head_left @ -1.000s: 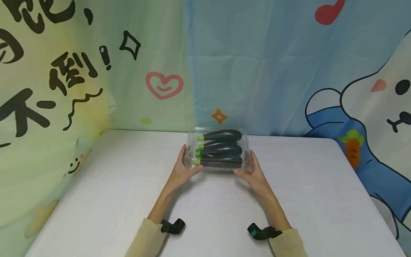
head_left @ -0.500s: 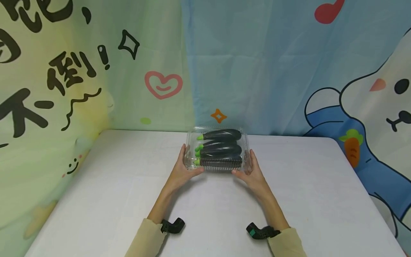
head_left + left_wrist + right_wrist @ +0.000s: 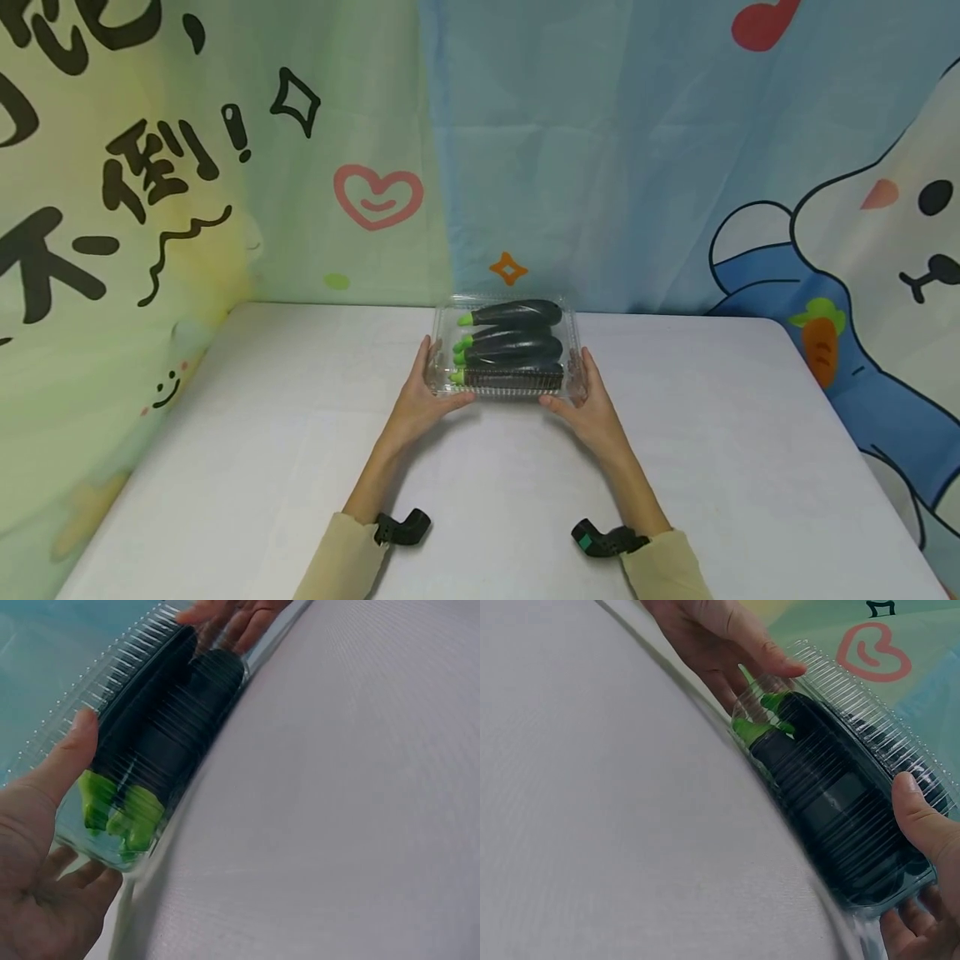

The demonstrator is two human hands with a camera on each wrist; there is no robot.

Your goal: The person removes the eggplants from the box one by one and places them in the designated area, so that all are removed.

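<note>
A clear plastic box point(image 3: 444, 321) with several dark eggplants point(image 3: 517, 346) inside is held between both hands near the table's far edge. The eggplants lie side by side, their green stem ends to the left. My left hand point(image 3: 417, 404) grips the box's left end, its thumb along the near side and its fingers around the end, as the left wrist view also shows. At the opposite end, my right hand point(image 3: 596, 412) grips the box in the same way, thumb point(image 3: 911, 796) on the near side. The box's underside is hidden in the head view.
A white-covered table point(image 3: 495, 492) spreads beneath the arms. Right behind its far edge hangs a printed curtain point(image 3: 615, 167) with cartoon figures and writing. Each wrist wears a black camera mount, the left mount point(image 3: 402, 527) and the right mount point(image 3: 609, 539).
The head view has shifted very slightly. Both hands keep their hold on the box, which stays in nearly the same place.
</note>
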